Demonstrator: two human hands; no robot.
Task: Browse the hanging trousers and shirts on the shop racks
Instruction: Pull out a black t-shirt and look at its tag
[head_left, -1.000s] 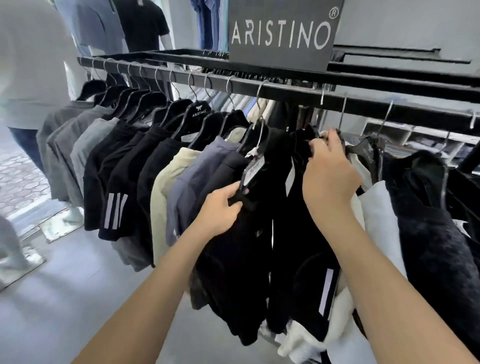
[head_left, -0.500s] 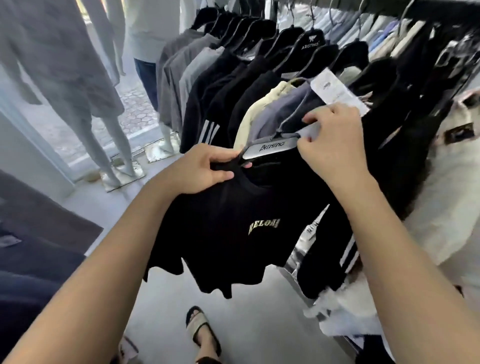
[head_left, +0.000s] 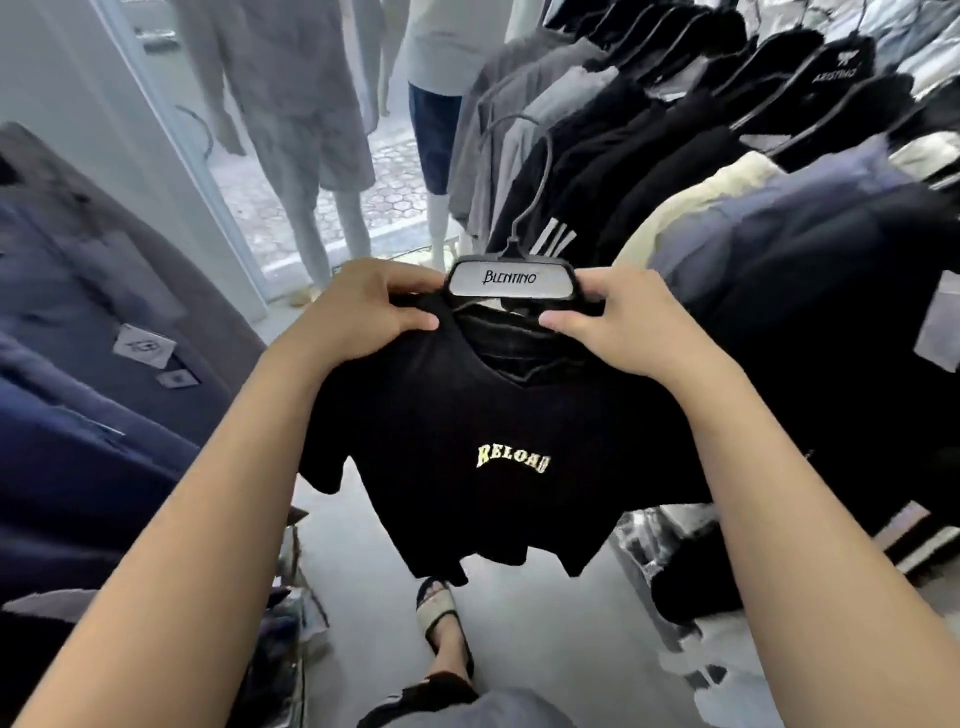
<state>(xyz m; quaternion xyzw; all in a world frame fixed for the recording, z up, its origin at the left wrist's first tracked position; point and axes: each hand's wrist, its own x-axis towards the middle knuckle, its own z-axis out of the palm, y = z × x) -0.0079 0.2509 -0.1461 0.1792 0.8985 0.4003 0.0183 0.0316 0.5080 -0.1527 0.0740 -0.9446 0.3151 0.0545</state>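
A black T-shirt (head_left: 498, 415) with yellow "RELOAD" lettering hangs off the rack on a black hanger (head_left: 511, 280) with a silver name plate. My left hand (head_left: 363, 312) grips the left shoulder of the shirt and hanger. On the other side, my right hand (head_left: 623, 322) grips the right shoulder. The shirt is held out in front of me, facing me. A row of hanging shirts (head_left: 649, 135) in grey, black, cream and blue-grey fills the rack at the upper right.
Dark blue and brown garments (head_left: 88, 338) with tags hang close on the left. Mannequins (head_left: 311, 130) stand by the glass shopfront at the top. My sandalled foot (head_left: 441, 618) is on the grey floor below the shirt.
The black shirt has come off the rack and been turned to face me. My right hand moved from the hanger's tag to the shirt's right shoulder. The view has tilted downward.
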